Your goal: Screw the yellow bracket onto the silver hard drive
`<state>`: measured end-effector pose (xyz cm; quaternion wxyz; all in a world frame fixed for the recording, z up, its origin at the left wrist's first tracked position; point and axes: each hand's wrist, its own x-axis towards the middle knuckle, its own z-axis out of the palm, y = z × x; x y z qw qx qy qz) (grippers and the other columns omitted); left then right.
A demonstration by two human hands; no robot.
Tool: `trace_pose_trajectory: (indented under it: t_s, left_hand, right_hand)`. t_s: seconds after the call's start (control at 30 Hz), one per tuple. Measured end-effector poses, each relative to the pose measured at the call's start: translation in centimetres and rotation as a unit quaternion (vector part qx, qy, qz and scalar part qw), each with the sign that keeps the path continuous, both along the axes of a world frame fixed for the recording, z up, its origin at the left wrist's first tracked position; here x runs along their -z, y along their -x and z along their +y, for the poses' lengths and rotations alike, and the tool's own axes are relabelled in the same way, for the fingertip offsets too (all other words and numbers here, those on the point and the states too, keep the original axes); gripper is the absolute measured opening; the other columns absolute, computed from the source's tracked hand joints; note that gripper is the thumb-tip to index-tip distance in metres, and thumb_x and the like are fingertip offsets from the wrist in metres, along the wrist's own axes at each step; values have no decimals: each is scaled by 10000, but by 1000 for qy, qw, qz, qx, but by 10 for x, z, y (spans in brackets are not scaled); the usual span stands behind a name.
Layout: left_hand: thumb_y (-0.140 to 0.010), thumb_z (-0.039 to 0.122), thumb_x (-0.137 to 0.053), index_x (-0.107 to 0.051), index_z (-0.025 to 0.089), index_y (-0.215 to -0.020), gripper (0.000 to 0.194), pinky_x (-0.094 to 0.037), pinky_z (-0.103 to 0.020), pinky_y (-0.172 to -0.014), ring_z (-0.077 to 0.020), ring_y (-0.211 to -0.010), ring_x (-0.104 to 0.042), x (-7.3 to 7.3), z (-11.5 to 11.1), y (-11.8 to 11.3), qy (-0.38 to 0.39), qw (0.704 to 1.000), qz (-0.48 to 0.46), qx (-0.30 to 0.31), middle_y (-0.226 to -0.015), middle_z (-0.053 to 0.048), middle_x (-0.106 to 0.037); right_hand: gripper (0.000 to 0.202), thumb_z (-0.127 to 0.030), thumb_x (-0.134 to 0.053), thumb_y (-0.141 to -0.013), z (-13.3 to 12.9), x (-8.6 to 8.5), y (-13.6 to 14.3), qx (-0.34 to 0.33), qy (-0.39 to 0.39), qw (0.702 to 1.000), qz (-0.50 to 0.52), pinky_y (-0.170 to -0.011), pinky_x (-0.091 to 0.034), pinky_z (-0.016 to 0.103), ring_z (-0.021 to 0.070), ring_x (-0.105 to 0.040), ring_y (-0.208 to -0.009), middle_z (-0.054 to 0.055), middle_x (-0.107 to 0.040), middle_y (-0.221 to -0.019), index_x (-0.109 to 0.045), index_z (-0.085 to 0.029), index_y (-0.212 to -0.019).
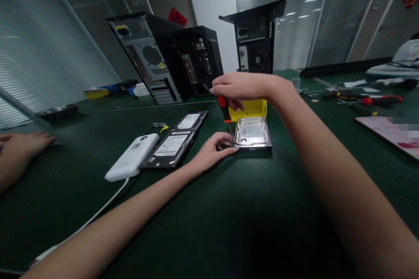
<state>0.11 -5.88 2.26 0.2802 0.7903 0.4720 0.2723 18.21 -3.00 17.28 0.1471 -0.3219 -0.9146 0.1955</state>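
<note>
A silver hard drive (pixel 251 131) with a white label lies flat on the green table. My left hand (pixel 216 147) grips its near left corner, thumb along the front edge and fingers curled at the side. Above it, my right hand (pixel 234 87) is closed around the red and black handle of a screwdriver (pixel 224 107). The shaft points down, its tip at the drive's near left corner beside my left fingers; whether it sits in a screw is too small to tell. Just behind the drive stands a yellow case (pixel 250 109), partly covered by my right hand.
Left of my hands lie two more hard drives (pixel 172 144) and a white device with a cable (pixel 132 159). Computer cases (pixel 149 56) stand at the back. Screwdrivers and pliers (pixel 381 100) and a pink-screened tablet (pixel 389 133) lie right. Another person's hand (pixel 24 152) rests at far left.
</note>
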Motion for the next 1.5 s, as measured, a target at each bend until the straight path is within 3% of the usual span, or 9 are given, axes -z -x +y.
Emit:
trace_pose_trajectory:
  t_s: [0.83,1.5]
  left_hand:
    - [-807,425,-617,-592,187,-970,289,-421,-292,-729,-181,-948,-560,2,1,1,-5,1000,0,5,-1118,-59,-571]
    - [-802,416,-626,-594,192,-983,289,-418,-288,-724,-178,-945,-562,3,2,1,0,1000,-5,4,-1119,-56,-569]
  right_hand:
    - [358,-385,-392,-926,4,1,-2,-6,-35,999,15,-561,-388,194,73,-504,-544,49,-592,-654,-580,-97,-829]
    - [436,-449,-431,-897,-1,3,-6,35,-100,994,28,-571,-383,227,97,-521,-575,53,-563,-612,-612,-80,-750]
